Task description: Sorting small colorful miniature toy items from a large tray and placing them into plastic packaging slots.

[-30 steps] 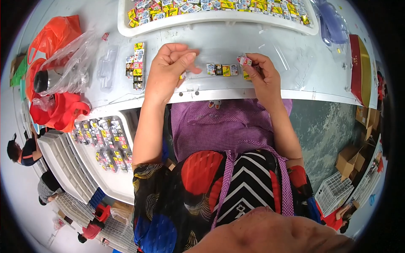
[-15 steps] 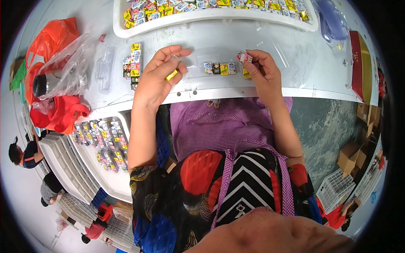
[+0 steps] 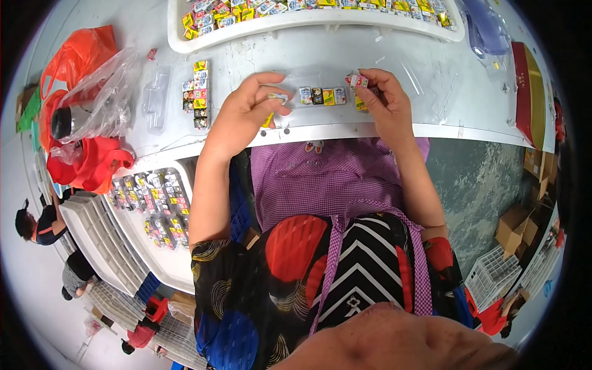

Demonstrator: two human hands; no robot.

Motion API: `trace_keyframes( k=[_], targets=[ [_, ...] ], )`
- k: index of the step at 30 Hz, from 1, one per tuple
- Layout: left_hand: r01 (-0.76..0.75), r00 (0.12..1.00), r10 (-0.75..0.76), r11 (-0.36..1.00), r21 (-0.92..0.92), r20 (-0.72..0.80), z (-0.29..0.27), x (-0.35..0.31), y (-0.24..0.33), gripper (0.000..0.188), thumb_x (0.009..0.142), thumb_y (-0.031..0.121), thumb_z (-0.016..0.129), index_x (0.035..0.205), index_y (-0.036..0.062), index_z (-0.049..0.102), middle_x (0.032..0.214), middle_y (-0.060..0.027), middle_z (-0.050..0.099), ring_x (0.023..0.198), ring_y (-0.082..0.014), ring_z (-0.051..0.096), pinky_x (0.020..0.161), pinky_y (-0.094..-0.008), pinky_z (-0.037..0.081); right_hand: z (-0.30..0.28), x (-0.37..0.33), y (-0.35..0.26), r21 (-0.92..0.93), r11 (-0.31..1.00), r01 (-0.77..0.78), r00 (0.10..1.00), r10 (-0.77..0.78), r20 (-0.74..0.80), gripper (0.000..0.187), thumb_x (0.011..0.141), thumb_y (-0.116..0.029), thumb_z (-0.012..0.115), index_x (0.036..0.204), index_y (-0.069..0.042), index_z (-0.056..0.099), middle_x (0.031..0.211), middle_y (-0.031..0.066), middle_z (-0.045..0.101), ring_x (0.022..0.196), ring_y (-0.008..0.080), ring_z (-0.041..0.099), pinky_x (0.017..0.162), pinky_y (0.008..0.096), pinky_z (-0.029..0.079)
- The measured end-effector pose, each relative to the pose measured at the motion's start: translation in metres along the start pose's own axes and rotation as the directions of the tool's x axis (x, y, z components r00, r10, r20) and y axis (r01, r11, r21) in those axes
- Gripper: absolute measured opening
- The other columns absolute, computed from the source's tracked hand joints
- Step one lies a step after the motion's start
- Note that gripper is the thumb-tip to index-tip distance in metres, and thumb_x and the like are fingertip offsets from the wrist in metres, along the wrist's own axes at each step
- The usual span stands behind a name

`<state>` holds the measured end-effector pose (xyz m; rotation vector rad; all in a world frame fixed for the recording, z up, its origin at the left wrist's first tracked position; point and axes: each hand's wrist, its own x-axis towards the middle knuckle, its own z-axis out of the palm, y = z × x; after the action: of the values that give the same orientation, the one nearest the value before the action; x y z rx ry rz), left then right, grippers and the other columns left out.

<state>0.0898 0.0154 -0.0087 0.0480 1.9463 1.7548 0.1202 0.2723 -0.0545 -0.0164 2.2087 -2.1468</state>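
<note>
My left hand (image 3: pixel 243 114) pinches a small white printed box (image 3: pixel 277 96) between thumb and fingertips, and a yellow box (image 3: pixel 267 120) shows below in the same hand. Closed round a small pink-and-white box (image 3: pixel 357 81) is my right hand (image 3: pixel 393 105); a yellow box (image 3: pixel 361 103) peeks out under its fingers. Between the hands a clear plastic tray (image 3: pixel 302 79) lies on the table, with a short row of small boxes (image 3: pixel 322 96) in white, black and yellow. To the left of my left hand stands a stacked block of similar boxes (image 3: pixel 200 94).
A white bin (image 3: pixel 320 26) heaped with small boxes stands at the far side. An empty clear tray (image 3: pixel 156 102), red bags (image 3: pixel 80 52) and a bottle (image 3: pixel 65 123) lie left. Below them, a white tray (image 3: pixel 179 277) holds filled packs. A dark red box (image 3: pixel 522 92) is at right.
My left hand has moved slightly right and down toward the clear tray, turning so a white box shows at its fingertips. My right hand has barely moved and keeps its boxes.
</note>
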Motion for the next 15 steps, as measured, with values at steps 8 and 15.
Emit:
trace_keyframes(
  k=[8, 15],
  targets=[
    [-0.223, 0.958, 0.287, 0.788, 0.573, -0.022, 0.017, 0.009, -0.001, 0.011, 0.083, 0.003, 0.065, 0.094, -0.0010, 0.065, 0.083, -0.0067, 0.061, 0.074, -0.0142, 0.058, 0.065, -0.0260, 0.046, 0.001, 0.000, 0.000, -0.004, 1.000, 0.030, 1.000, -0.030, 0.011, 0.028, 0.092, -0.001, 0.056, 0.119, -0.001, 0.052, 0.102, 0.0018, 0.060, 0.090, 0.0076, 0.054, 0.081, 0.0210, 0.045],
    [-0.224, 0.931, 0.353, 0.752, 0.620, -0.090, 0.030, 0.012, -0.003, 0.011, 0.080, 0.005, 0.067, 0.090, 0.0013, 0.067, 0.083, -0.0123, 0.059, 0.071, -0.0244, 0.060, 0.065, -0.0297, 0.047, 0.002, -0.002, -0.001, -0.012, 1.000, 0.006, 1.000, -0.006, 0.010, 0.027, 0.092, -0.001, 0.057, 0.119, -0.001, 0.053, 0.102, 0.0020, 0.060, 0.090, 0.0072, 0.054, 0.081, 0.0209, 0.046]
  ],
)
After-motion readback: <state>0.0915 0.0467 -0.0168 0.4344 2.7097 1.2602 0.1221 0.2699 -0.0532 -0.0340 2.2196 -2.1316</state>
